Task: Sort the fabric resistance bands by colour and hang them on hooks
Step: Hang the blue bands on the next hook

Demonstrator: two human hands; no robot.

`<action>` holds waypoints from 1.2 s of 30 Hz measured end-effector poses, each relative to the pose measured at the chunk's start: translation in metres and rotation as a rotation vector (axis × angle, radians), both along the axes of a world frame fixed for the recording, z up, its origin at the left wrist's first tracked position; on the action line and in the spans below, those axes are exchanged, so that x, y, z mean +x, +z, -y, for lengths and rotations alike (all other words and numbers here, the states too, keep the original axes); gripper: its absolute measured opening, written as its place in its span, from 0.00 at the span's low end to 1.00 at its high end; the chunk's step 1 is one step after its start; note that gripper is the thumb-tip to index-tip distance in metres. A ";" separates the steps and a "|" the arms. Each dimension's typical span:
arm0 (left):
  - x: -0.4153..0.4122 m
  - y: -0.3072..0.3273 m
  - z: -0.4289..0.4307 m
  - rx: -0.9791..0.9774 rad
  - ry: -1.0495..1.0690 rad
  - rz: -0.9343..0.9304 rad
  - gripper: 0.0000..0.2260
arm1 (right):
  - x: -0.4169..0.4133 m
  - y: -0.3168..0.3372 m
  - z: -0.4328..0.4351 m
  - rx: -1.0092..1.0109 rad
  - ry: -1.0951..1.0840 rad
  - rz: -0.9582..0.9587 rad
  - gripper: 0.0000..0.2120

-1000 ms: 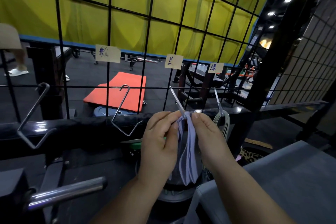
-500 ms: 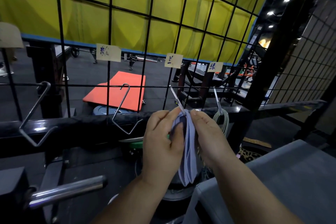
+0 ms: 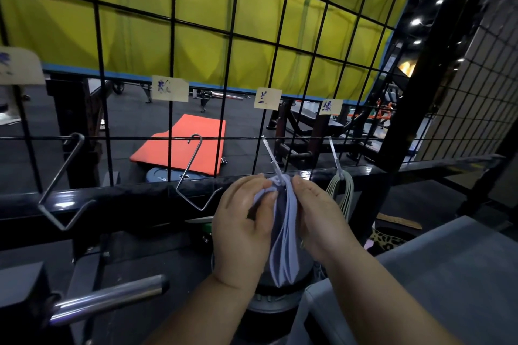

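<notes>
A bunch of pale blue fabric bands (image 3: 284, 238) hangs from the third metal hook (image 3: 270, 155) on the black wire grid (image 3: 228, 64). My left hand (image 3: 242, 228) pinches the top of the bands from the left, and my right hand (image 3: 319, 216) pinches them from the right, just under the hook's bend. Pale green bands (image 3: 340, 190) hang from the fourth hook (image 3: 335, 155) to the right. Two bare hooks, one (image 3: 193, 173) beside my left hand and one (image 3: 60, 182) at far left, carry nothing. Paper labels (image 3: 267, 98) are stuck on the grid above the hooks.
A grey padded bench (image 3: 437, 274) fills the lower right, with a leopard-print item (image 3: 388, 239) behind it. A chrome bar (image 3: 106, 298) juts out at lower left. Weight plates (image 3: 269, 302) sit below my hands. An orange mat (image 3: 186, 143) lies beyond the grid.
Both hands have shifted slightly up and closer to the hook's bend, bunching the top of the blue bands. The bands still hang from the hook.
</notes>
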State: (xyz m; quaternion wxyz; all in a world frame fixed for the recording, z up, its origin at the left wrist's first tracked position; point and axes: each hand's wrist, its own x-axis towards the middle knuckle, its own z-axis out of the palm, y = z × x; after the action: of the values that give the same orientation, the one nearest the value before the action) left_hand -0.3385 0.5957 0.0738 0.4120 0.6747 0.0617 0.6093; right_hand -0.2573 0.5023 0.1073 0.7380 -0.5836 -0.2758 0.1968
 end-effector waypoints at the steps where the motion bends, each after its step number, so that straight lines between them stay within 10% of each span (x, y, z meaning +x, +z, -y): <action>1: 0.000 0.000 0.000 0.007 0.000 0.006 0.10 | 0.000 0.001 0.001 -0.004 0.002 -0.005 0.16; 19: -0.001 0.004 0.007 -0.052 -0.015 -0.140 0.05 | -0.010 0.010 0.002 -0.089 -0.045 0.016 0.13; 24: -0.008 0.018 0.011 -0.079 -0.155 -0.248 0.20 | -0.012 0.013 -0.002 -0.120 -0.049 0.032 0.13; 36: -0.004 0.024 0.001 0.031 -0.196 -0.211 0.21 | -0.012 0.020 0.006 -0.153 0.098 -0.037 0.23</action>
State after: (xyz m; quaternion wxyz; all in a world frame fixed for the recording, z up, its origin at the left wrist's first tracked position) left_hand -0.3425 0.5948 0.0977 0.4500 0.7442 0.0292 0.4927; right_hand -0.2695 0.4958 0.1271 0.6857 -0.6204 -0.2745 0.2639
